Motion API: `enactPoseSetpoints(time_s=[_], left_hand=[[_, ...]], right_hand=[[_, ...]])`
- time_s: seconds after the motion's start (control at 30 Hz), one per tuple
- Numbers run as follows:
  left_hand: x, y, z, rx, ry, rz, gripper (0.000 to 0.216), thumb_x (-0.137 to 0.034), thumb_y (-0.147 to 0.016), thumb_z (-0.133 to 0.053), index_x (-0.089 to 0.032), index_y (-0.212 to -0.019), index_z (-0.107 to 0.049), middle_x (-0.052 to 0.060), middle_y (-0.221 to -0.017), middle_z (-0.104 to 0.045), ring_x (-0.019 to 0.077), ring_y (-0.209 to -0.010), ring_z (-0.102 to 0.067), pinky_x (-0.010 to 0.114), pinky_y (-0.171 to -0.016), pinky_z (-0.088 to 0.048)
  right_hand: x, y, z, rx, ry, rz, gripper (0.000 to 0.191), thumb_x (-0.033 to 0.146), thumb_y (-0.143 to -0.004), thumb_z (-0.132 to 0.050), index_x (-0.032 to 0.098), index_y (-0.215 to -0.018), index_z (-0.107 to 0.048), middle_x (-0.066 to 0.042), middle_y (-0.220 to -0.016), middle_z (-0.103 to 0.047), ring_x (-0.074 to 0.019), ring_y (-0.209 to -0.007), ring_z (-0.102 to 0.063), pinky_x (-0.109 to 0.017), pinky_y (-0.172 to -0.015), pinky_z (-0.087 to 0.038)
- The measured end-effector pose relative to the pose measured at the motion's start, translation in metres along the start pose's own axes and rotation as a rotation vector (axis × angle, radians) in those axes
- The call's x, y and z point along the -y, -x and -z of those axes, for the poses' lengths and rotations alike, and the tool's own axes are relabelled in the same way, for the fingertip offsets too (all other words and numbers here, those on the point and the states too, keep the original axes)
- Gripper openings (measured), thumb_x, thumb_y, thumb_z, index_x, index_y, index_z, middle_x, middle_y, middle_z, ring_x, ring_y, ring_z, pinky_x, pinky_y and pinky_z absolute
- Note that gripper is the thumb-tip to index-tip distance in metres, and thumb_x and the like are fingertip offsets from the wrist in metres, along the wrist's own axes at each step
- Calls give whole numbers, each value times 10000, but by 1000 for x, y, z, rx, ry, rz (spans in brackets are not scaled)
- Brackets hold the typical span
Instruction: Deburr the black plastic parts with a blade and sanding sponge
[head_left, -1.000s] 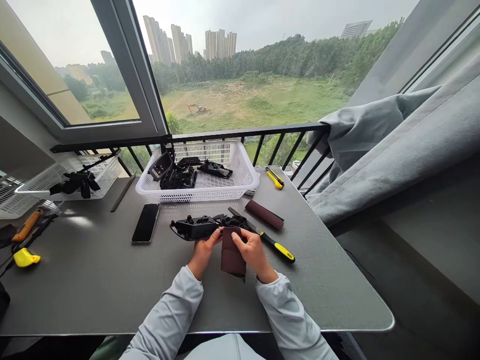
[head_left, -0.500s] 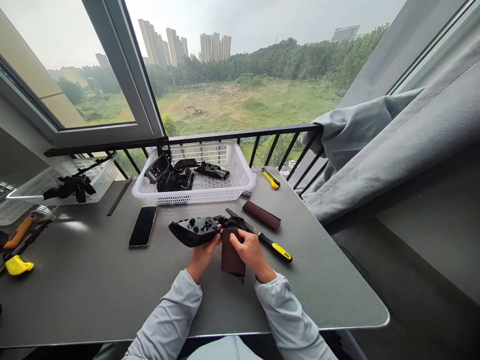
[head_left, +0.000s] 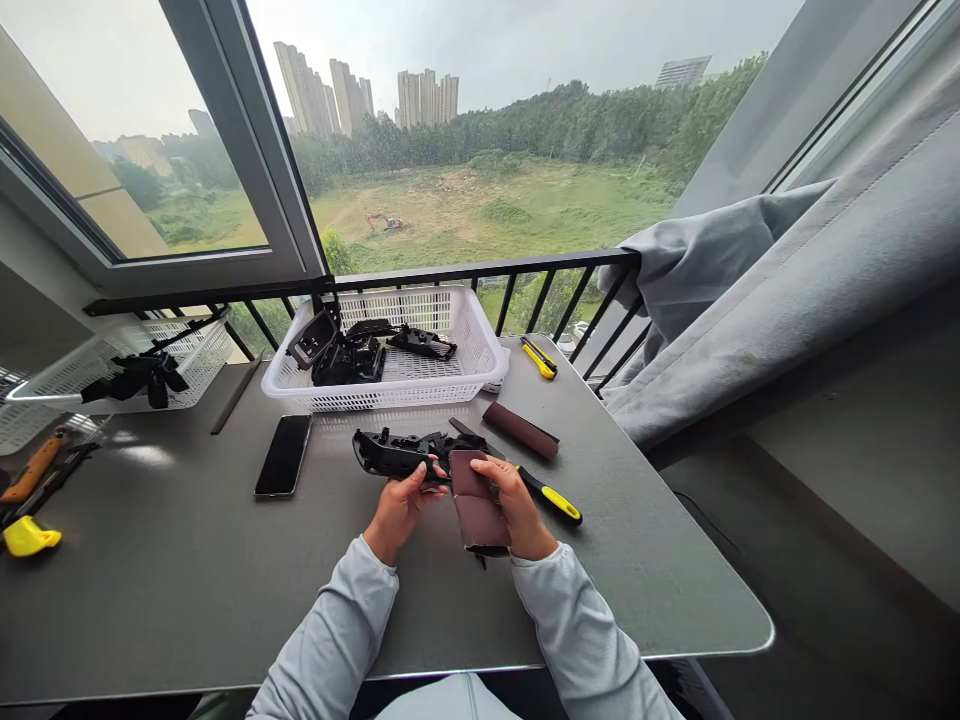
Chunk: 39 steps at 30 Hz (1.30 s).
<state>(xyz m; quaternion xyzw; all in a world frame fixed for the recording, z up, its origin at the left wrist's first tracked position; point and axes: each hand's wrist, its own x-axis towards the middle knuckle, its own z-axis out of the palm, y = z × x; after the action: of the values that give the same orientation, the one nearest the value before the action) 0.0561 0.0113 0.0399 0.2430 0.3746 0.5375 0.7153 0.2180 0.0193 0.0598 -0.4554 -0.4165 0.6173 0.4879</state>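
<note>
My left hand [head_left: 399, 508] grips the near end of a long black plastic part [head_left: 396, 452], held just above the grey table [head_left: 187, 560]. My right hand [head_left: 516, 505] is closed on a folded piece of dark reddish-brown sandpaper [head_left: 475, 505], whose top edge rests against the black part. Both hands are close together in front of me near the middle of the table.
A yellow-handled tool [head_left: 551, 495] lies right of my hands, and a sandpaper roll [head_left: 520, 431] behind it. A phone [head_left: 283, 455] lies to the left. A white basket [head_left: 480, 345] holds more black parts; a second basket [head_left: 202, 360] and yellow tools [head_left: 26, 537] sit at far left. A grey curtain [head_left: 750, 300] hangs right.
The black part has turned and shifted a little to the right in my left hand. The sandpaper has tilted, its lower end swinging right under my right hand.
</note>
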Motion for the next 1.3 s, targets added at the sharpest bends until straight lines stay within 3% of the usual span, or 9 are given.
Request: enactPoseSetpoints(time_s=[0.27, 0.47, 0.73, 1.07, 1.3], left_hand=[[-4, 3, -4, -46, 20, -21, 394, -248, -526, -894, -142, -850, -696, -1, -742, -703, 109, -636, -634, 198, -551, -479], [3, 1, -9, -55, -17, -34, 395, -337, -545, -887, -131, -785, -651, 4, -691, -688, 109, -590, -609, 239, -591, -495], [4, 7, -15, -19, -33, -59, 442, -343, -531, -894, -163, -837, -631, -7, -770, -690, 131, -673, -636, 260, -645, -509], [1, 4, -13, -116, -83, -144, 441, -477, -577, -838, -169, -792, -608, 9, -740, -700, 147, -688, -646, 265, -624, -526], [9, 1, -5, -129, -196, -160, 433, -462, -595, -828, -167, -859, -653, 22, -820, -707, 180, -762, -664, 288, -663, -540]], right_hand=[[0, 13, -11, 19, -182, -35, 258, 407, -677, -688, 162, -740, -735, -33, -649, -701, -146, -539, -582, -249, -526, -459], [-6, 11, -12, -8, -213, -19, 256, 402, -660, -707, 158, -732, -738, -40, -652, -710, -148, -533, -583, -262, -540, -481], [-8, 10, -12, -43, -184, -2, 268, 409, -658, -694, 159, -739, -743, -44, -653, -706, -159, -542, -585, -269, -532, -486], [-5, 4, 2, -74, -27, 62, 252, 397, -709, -645, 153, -705, -710, -13, -614, -654, -139, -536, -529, -251, -521, -423], [-5, 4, -3, 70, 196, 93, 182, 330, -648, -661, 164, -614, -727, 4, -588, -666, -142, -554, -526, -239, -515, -399]])
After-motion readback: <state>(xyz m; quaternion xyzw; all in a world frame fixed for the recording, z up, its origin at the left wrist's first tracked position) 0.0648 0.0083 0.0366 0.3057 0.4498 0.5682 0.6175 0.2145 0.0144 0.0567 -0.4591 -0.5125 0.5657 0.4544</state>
